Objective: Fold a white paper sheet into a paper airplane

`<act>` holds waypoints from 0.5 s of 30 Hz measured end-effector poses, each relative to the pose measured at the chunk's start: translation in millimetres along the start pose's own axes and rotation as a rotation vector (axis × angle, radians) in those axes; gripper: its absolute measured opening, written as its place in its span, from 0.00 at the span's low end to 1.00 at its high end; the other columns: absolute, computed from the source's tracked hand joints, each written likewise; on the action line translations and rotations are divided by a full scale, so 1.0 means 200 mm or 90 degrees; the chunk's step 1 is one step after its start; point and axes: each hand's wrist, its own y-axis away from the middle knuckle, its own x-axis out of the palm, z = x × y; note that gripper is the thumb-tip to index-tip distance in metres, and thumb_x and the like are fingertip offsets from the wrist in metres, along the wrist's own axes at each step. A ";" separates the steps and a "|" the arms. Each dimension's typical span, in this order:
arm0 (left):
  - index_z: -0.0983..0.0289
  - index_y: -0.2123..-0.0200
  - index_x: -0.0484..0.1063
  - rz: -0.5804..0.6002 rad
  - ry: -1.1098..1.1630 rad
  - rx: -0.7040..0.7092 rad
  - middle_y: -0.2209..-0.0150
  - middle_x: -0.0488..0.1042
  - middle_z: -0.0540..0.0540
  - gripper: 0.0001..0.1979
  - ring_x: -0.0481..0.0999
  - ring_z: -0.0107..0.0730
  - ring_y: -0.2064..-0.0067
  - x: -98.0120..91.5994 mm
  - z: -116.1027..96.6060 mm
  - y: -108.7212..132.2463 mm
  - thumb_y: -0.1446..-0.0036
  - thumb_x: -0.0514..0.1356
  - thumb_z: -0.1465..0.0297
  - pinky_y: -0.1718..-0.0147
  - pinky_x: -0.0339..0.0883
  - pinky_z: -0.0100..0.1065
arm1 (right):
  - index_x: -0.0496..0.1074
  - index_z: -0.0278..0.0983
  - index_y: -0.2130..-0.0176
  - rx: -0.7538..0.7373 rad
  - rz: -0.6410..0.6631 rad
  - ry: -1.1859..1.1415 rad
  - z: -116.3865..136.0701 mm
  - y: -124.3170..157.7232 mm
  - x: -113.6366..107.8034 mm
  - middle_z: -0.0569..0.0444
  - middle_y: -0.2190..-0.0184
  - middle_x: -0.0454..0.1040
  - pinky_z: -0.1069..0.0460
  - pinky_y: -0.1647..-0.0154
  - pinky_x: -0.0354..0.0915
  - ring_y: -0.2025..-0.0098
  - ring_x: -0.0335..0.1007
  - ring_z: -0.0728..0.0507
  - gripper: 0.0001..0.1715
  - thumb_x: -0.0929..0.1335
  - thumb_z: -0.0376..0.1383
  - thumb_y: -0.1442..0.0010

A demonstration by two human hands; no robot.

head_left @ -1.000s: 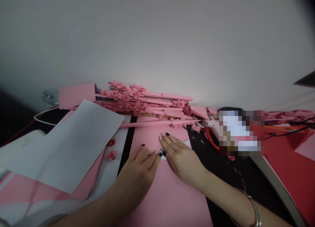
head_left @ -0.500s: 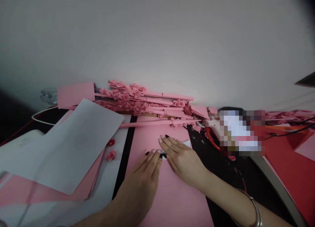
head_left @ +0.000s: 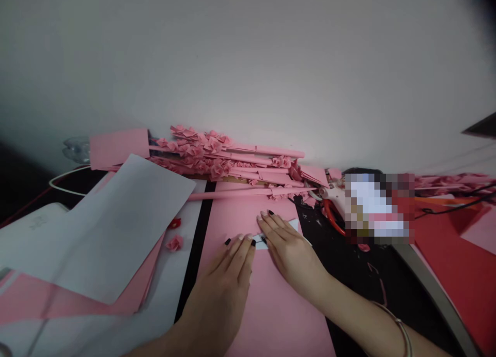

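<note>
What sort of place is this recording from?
Probably a paper-craft work area: pink paper flowers on long paper stems are piled at the back, loose white card sheets lie at left, and red-handled cutters sit nearby.

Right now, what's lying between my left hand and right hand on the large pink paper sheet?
In the head view, a small white paper piece lies between your left hand and right hand, on the pink paper sheet, partly under the right hand.

Counted 1 left hand (head_left: pixel 219 282), 1 right hand (head_left: pixel 290 256), 1 bangle (head_left: pixel 399 328), 1 white slip (head_left: pixel 263 242) on 1 pink sheet (head_left: pixel 236 217), plus 1 red rose (head_left: pixel 174 223) and 1 pink rose (head_left: pixel 174 243) left of that sheet.
</note>
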 end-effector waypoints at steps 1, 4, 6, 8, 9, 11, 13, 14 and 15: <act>0.70 0.44 0.61 -0.004 -0.001 -0.002 0.42 0.66 0.64 0.21 0.64 0.43 0.40 0.01 0.00 0.00 0.40 0.45 0.80 0.43 0.61 0.45 | 0.64 0.26 0.42 0.002 0.005 -0.008 0.00 0.00 0.00 0.41 0.42 0.65 0.43 0.39 0.59 0.40 0.60 0.40 0.25 0.57 0.26 0.37; 0.70 0.43 0.60 -0.002 -0.009 0.002 0.41 0.65 0.64 0.22 0.62 0.43 0.39 0.02 0.00 0.01 0.40 0.46 0.79 0.42 0.60 0.44 | 0.63 0.24 0.42 0.009 0.012 -0.027 0.00 0.00 0.01 0.38 0.41 0.63 0.42 0.39 0.59 0.38 0.57 0.39 0.26 0.57 0.25 0.38; 0.72 0.43 0.60 0.009 -0.017 0.013 0.41 0.64 0.65 0.22 0.63 0.43 0.39 0.02 0.00 0.01 0.40 0.45 0.79 0.42 0.60 0.44 | 0.63 0.23 0.42 0.010 0.012 -0.029 0.00 0.00 0.01 0.37 0.41 0.63 0.42 0.40 0.59 0.38 0.57 0.38 0.26 0.57 0.24 0.39; 0.71 0.42 0.60 0.023 -0.027 0.016 0.41 0.64 0.64 0.22 0.63 0.42 0.39 0.02 0.00 0.01 0.39 0.46 0.79 0.42 0.60 0.43 | 0.62 0.22 0.42 0.009 0.013 -0.023 0.00 0.00 0.02 0.36 0.41 0.63 0.41 0.40 0.59 0.38 0.57 0.37 0.26 0.57 0.24 0.39; 0.71 0.42 0.60 0.031 -0.031 0.014 0.41 0.64 0.63 0.21 0.63 0.41 0.40 0.01 0.00 0.00 0.39 0.46 0.78 0.42 0.60 0.42 | 0.62 0.22 0.42 0.008 0.014 -0.019 0.00 0.01 0.02 0.36 0.41 0.63 0.41 0.39 0.59 0.38 0.57 0.37 0.26 0.57 0.24 0.39; 0.69 0.43 0.61 0.045 -0.030 0.009 0.41 0.64 0.62 0.20 0.63 0.38 0.39 0.00 0.01 0.00 0.37 0.45 0.76 0.41 0.58 0.41 | 0.62 0.21 0.42 0.008 0.016 -0.012 0.00 0.01 0.03 0.36 0.41 0.63 0.41 0.39 0.59 0.38 0.57 0.37 0.27 0.57 0.24 0.39; 0.68 0.43 0.61 0.052 -0.022 0.008 0.40 0.64 0.60 0.20 0.63 0.37 0.39 0.00 0.02 -0.01 0.36 0.45 0.75 0.41 0.57 0.40 | 0.62 0.21 0.42 0.010 0.017 -0.005 0.00 0.01 0.03 0.36 0.41 0.63 0.42 0.39 0.59 0.38 0.57 0.37 0.27 0.57 0.24 0.39; 0.68 0.42 0.61 0.057 -0.020 0.012 0.40 0.64 0.60 0.20 0.63 0.36 0.39 -0.01 0.03 -0.01 0.36 0.45 0.75 0.41 0.57 0.40 | 0.62 0.21 0.42 0.012 0.016 -0.001 0.00 0.01 0.03 0.35 0.41 0.63 0.42 0.39 0.59 0.39 0.58 0.37 0.27 0.57 0.24 0.39; 0.67 0.42 0.60 0.064 -0.019 0.018 0.39 0.63 0.59 0.20 0.62 0.37 0.39 -0.01 0.03 -0.01 0.36 0.45 0.74 0.41 0.57 0.41 | 0.62 0.21 0.42 0.013 0.014 0.002 0.00 0.01 0.03 0.35 0.41 0.63 0.42 0.39 0.59 0.39 0.58 0.36 0.27 0.57 0.24 0.39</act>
